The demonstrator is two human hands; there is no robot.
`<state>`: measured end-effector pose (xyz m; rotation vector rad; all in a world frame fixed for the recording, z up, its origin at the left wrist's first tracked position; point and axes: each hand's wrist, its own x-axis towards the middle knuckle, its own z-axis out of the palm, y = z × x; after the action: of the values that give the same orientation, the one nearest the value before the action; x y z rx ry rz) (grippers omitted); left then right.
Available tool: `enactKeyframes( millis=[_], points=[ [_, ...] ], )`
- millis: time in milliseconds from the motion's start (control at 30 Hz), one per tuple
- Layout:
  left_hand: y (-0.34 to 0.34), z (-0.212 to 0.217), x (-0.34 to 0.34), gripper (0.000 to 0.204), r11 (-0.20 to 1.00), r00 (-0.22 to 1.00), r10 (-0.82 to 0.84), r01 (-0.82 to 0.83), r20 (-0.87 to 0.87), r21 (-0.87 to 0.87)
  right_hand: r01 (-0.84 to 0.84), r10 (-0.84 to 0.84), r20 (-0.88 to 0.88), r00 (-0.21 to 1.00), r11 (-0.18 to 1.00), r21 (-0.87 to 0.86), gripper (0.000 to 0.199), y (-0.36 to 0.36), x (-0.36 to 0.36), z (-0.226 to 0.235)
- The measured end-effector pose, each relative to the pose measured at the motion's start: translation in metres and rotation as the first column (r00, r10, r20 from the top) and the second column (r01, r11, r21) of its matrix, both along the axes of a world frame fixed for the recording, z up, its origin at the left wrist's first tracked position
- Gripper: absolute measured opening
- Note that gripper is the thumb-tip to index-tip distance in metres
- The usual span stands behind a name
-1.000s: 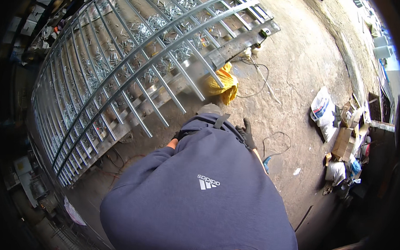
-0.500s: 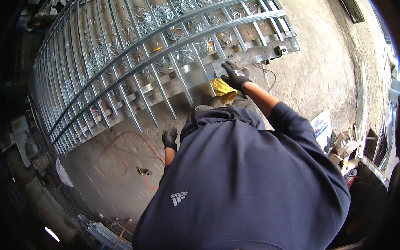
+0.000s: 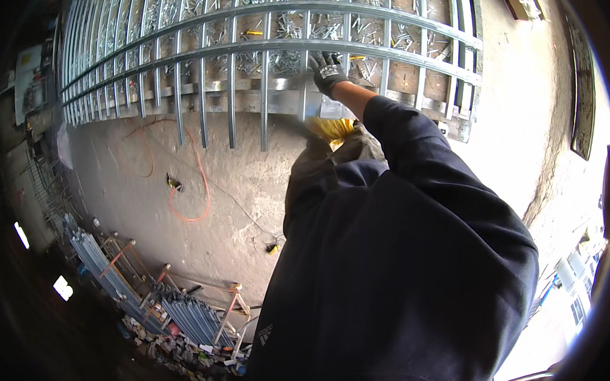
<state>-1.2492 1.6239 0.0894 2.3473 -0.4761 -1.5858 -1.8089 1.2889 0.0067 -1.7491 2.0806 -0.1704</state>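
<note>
My right hand point(image 3: 327, 72), in a dark glove, reaches out over the near side of a metal frame of long rails and crossbars. Its fingers are apart and lie at the nearer long rail point(image 3: 277, 45), beside a crossbar point(image 3: 303, 88); no held thing shows. Whether the fingertips touch the rail I cannot tell. Under and between the bars, loose shiny fasteners point(image 3: 292, 28), like screws or bolts, lie scattered on the work table point(image 3: 332, 110). My left hand is out of view.
Yellow bag-like material point(image 3: 338, 132) hangs below the table edge near my legs. Crossbar ends point(image 3: 263, 137) jut past the table toward me. An orange hose point(image 3: 203, 186) loops over the floor. A rack with stacked metal profiles point(image 3: 197, 315) stands at the lower left.
My right hand has moved from the table's edge forward to the nearer rail. My left hand has gone out of view. The view has turned, showing more floor and the rack at left.
</note>
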Motion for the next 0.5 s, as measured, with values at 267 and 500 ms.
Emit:
enactKeyframes(
  millis=[267, 500],
  points=[
    [0.004, -0.006, 0.004, 0.050, 0.999, 0.999, 0.026, -0.025, -0.028, 0.028, 0.063, -0.072, 0.040, 0.997, 0.980, 0.187, 0.062, -0.016, 0.009, 0.002],
    [0.001, -0.020, 0.034, 0.050, 0.998, 0.997, 0.045, -0.042, -0.063, 0.047, 0.233, -0.098, 0.384, 0.918, 0.917, -0.324, 0.045, 0.012, 0.040, 0.021]
  ],
)
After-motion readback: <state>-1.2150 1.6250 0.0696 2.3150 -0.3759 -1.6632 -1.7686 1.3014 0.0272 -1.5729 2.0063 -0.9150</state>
